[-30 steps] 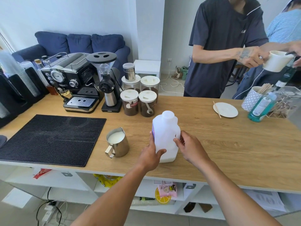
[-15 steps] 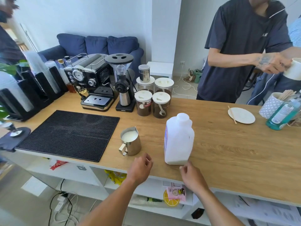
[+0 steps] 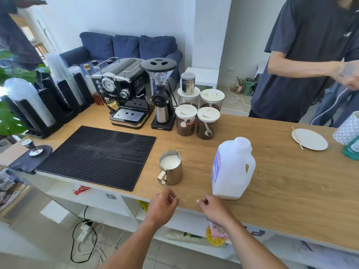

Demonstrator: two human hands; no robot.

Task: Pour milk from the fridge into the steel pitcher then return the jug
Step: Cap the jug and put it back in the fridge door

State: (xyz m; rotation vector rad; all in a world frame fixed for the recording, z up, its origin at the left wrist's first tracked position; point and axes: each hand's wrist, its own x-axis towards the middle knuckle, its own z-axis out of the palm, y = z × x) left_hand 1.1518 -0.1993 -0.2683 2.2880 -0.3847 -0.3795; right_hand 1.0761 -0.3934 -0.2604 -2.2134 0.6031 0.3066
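So the jug [image 3: 232, 169] is sitting upright on the bench [image 3: 281, 181], right of centre in the frame, cap on, only a little milk showing at the bottom. The pitcher [image 3: 171, 167] is standing just left of it, well apart from it, full of milk nearly to the rim, handle pointing toward me. Both my hands are hovering at the bench's near edge, lower middle of the frame. My left grip [image 3: 163, 207] is loosely curled and gripping nothing, just below the pitcher. My right grip [image 3: 212, 208] is the same, fingers curled, empty, right by the jug's base but not touching it. Black mat [image 3: 97, 156] is lying left of the pitcher, espresso machine [image 3: 124, 92] sitting behind it.
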